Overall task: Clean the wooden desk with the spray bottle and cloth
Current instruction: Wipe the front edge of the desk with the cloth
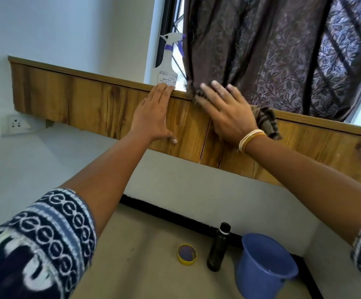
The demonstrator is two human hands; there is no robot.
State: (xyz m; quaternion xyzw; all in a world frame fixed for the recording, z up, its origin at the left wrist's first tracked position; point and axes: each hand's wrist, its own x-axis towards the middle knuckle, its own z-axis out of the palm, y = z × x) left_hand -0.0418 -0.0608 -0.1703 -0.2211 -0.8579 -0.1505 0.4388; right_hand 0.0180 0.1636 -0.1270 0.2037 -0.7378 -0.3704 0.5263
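Note:
The wooden desk (pixel 84 98) shows its front panel, running from upper left to right across the view. A white spray bottle (pixel 167 67) with a purple trigger stands on its top by the window. My left hand (pixel 153 113) lies flat and open against the panel, fingertips at the top edge below the bottle. My right hand (pixel 227 111) presses a dark brown striped cloth (pixel 268 124) against the panel's upper edge; most of the cloth is hidden under the palm, with bits showing at the fingertips and by the wrist.
A dark patterned curtain (pixel 283 50) hangs just behind my right hand. On the floor below stand a blue bucket (pixel 266 268), a dark bottle (pixel 218 249) and a yellow lid (pixel 187 254). A wall socket (pixel 16 124) sits at the left.

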